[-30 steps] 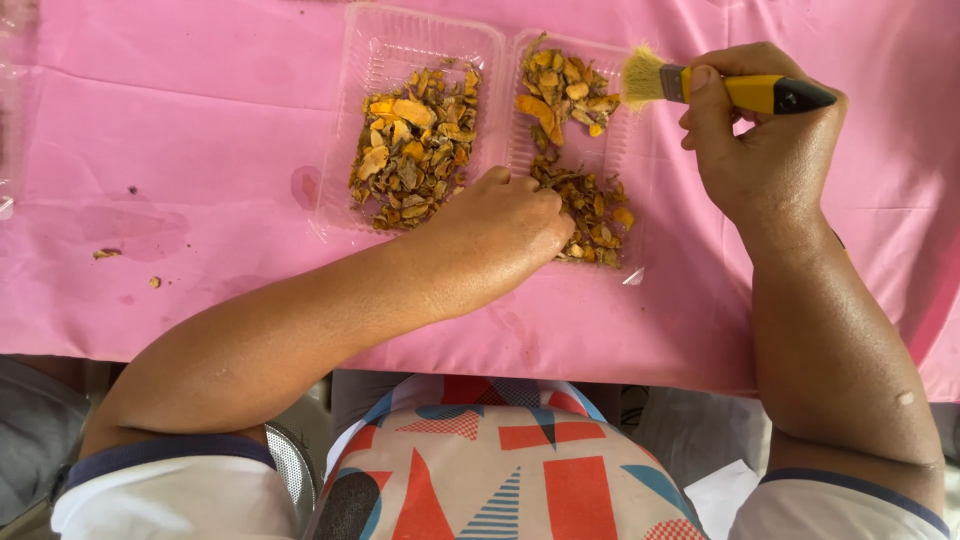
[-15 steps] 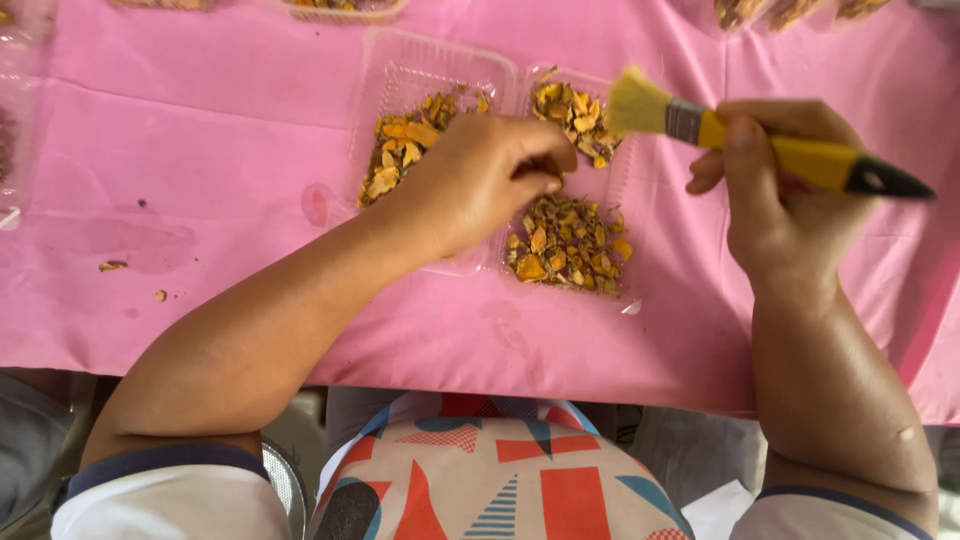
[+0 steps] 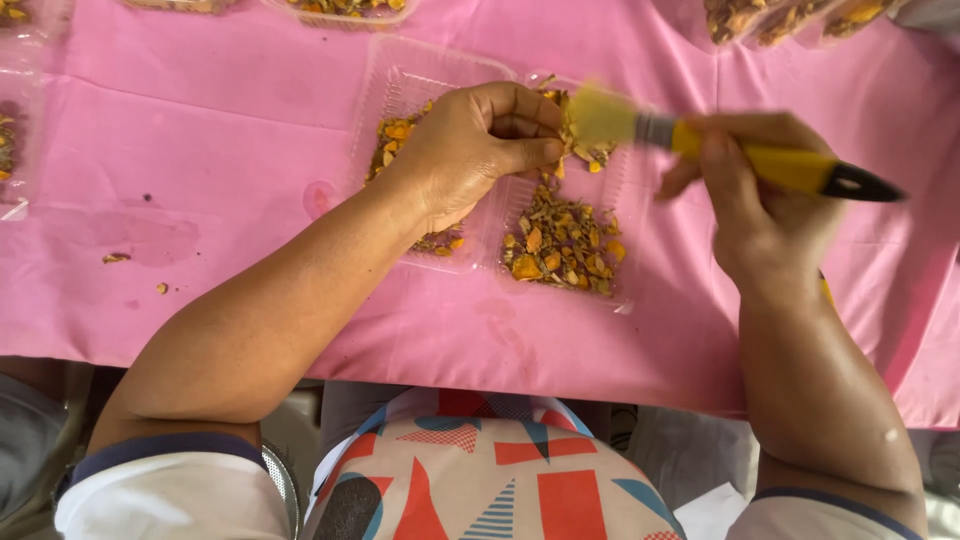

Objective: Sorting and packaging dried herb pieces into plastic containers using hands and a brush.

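A clear plastic two-compartment tray [image 3: 405, 82] lies on a pink tablecloth [image 3: 200, 150], filled with orange and brown dried pieces [image 3: 560, 245]. My left hand [image 3: 480, 145] hovers over the tray's middle with fingers curled and pinched together; whether a piece is between them is hidden. My right hand [image 3: 765, 205] holds a yellow-handled brush [image 3: 740, 155] with pale bristles, blurred, its bristles over the right compartment close to my left fingertips.
More clear trays of the same dried pieces sit along the far edge [image 3: 340, 8] and at the top right [image 3: 790, 18]; another is at the left edge [image 3: 12, 140]. A few crumbs [image 3: 115, 258] lie on the cloth. The table's near edge runs above my lap.
My left hand has drawn back from the near right compartment to the tray's middle, fingers pinched. The brush has swung down towards my left fingertips. The view has shifted down.
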